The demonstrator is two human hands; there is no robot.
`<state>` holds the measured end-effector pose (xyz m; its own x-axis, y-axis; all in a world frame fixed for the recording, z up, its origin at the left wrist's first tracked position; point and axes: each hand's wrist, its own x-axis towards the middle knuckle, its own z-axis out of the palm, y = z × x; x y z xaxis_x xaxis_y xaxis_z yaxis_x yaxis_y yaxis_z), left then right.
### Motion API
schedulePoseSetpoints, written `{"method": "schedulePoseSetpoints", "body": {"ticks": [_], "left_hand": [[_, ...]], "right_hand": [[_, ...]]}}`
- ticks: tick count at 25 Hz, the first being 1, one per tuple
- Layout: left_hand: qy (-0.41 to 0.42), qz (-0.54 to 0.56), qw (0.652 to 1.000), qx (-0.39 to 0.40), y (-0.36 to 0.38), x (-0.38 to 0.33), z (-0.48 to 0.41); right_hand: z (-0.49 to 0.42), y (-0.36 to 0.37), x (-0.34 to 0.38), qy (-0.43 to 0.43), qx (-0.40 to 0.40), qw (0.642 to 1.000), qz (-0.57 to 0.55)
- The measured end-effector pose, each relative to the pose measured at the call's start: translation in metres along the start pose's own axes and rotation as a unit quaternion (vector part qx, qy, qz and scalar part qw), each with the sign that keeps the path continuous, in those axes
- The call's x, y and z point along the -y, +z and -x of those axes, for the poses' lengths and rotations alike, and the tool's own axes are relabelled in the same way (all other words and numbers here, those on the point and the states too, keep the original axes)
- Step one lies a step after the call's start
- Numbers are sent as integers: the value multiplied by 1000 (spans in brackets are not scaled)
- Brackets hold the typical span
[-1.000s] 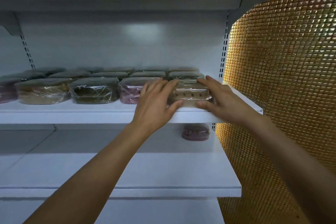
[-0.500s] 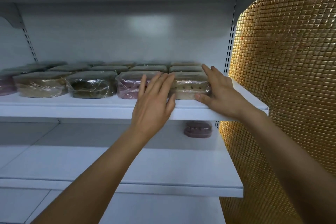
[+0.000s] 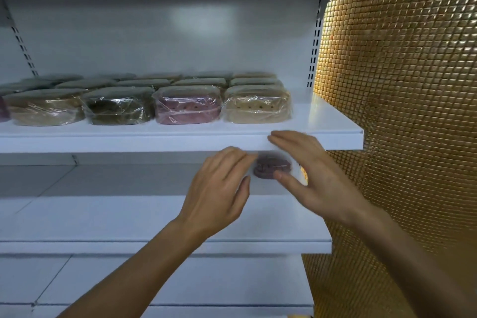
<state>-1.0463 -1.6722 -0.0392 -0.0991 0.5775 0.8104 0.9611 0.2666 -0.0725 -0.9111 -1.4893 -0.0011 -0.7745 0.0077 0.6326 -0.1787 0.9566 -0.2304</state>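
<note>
Purple under clear film, the soap dish (image 3: 272, 168) sits far back on the lower shelf (image 3: 124, 217), seen between the 2 hands. Below the edge of the upper shelf (image 3: 129, 140), the left hand (image 3: 219, 196) and the right hand (image 3: 309, 181) hover before it, fingers loosely spread, gripping nothing. Motion blur hides any contact, so probably none. 1 beige wrapped dish (image 3: 256, 107) ends the upper front row, near the gold mosaic wall (image 3: 400, 85)
</note>
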Motion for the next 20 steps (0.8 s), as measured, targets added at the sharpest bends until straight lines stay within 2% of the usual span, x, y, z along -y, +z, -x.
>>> {"method": "schedulePoseSetpoints", "body": {"ticks": [5, 8, 13, 20], "left_hand": [[3, -4, 998, 64, 25, 1, 27], [-71, -29, 984, 160, 53, 9, 50], [-151, -21, 935, 321, 97, 14, 81], [-224, 33, 903, 366, 155, 14, 78]], "right_hand": [[38, 27, -19, -33, 58, 996, 58], [61, 52, -42, 29, 89, 992, 81], [83, 95, -78, 140, 177, 971, 83], [79, 154, -101, 259, 227, 938, 25]]}}
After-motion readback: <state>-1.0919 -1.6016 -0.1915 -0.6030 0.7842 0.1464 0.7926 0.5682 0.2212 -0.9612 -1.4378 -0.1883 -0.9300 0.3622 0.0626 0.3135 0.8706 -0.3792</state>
